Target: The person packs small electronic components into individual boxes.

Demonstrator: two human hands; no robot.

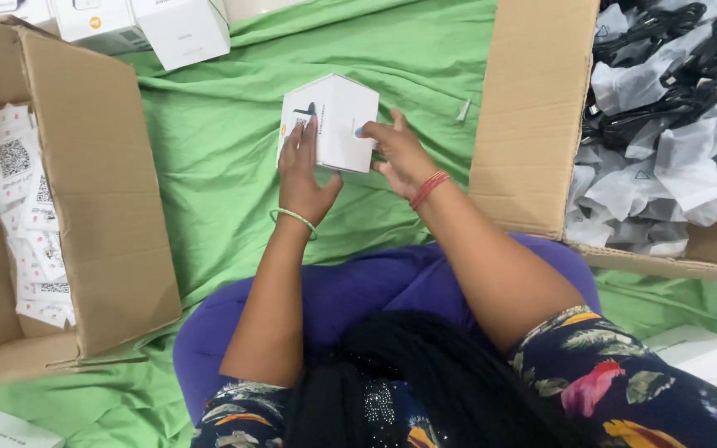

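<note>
A: What is in the hands?

B: A small white box (335,120), roughly cube-shaped, held up over the green cloth (209,174), a little way out from the person's lap. One corner edge points toward the camera, so two faces and a bit of the top show. The left face carries a small dark picture and some print, too small to make out; the right face is mostly blank, with a small blue spot near the fingers.

A: How do the hands hold it?

B: The left hand (303,178) lies flat against the left face, fingers stretched upward and close together, thumb reaching under the box's bottom edge. There is a green bangle on that wrist. The right hand (402,156) grips the right face with bent fingers, and it wears a red bangle. Both hands are partly closed on the box.

A: And around it?

B: A cardboard box (101,199) to the left holds white paper slips (26,207). A second cardboard box (533,116) to the right holds black cables in clear bags (665,108). More white boxes (151,25) lie at the top left edge.
</note>
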